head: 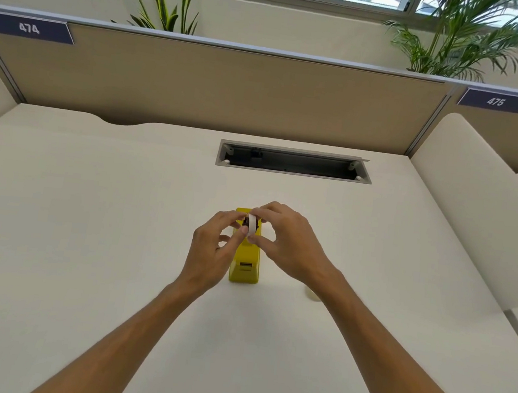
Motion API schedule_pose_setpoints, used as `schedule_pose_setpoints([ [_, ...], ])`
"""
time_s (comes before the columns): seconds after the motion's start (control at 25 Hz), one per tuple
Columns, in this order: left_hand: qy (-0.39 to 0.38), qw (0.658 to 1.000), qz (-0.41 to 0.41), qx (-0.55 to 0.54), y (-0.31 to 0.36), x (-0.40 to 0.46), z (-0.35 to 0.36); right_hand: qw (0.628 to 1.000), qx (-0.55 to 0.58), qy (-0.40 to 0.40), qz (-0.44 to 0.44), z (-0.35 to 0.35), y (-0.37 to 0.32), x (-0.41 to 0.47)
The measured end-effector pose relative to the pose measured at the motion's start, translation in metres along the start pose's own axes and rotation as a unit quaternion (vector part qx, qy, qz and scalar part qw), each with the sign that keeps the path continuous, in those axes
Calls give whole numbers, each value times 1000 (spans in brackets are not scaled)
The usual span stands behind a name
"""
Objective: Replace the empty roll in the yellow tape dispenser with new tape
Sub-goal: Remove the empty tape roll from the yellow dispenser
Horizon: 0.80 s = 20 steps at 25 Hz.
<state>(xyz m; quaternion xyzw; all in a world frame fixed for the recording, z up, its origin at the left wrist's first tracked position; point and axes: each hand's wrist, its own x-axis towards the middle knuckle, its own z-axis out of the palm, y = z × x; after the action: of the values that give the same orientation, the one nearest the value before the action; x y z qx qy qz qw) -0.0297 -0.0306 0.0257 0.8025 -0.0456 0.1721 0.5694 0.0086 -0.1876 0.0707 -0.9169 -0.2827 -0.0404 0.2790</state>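
The yellow tape dispenser (245,266) stands on the cream desk (86,225), its cutter end toward me. Just above its rear, both hands pinch a small white roll (251,225) with a black core piece showing at its left side. My left hand (213,249) grips it from the left with thumb and fingertips. My right hand (291,242) holds it from the right and over the top. A pale roll of tape (312,293) lies on the desk to the right of the dispenser, partly hidden behind my right forearm.
An open cable tray slot (293,163) is cut into the desk farther back. A tan partition (215,88) closes the far edge, with padded dividers at left and right (464,200). Plants stand behind the partition.
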Motion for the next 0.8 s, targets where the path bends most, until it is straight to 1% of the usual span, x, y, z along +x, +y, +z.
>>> schedule_pose_setpoints([
  [0.52,-10,1000,-2,-17,6,-3,-1,999,36,16,-10,-3,3,-3],
  [0.68,-7,1000,-18,-14,3,-2,-3,998,62,24,10,-5,13,-6],
  [0.8,-4,999,-33,-6,1,-2,-2,992,116,24,42,-4,28,-14],
])
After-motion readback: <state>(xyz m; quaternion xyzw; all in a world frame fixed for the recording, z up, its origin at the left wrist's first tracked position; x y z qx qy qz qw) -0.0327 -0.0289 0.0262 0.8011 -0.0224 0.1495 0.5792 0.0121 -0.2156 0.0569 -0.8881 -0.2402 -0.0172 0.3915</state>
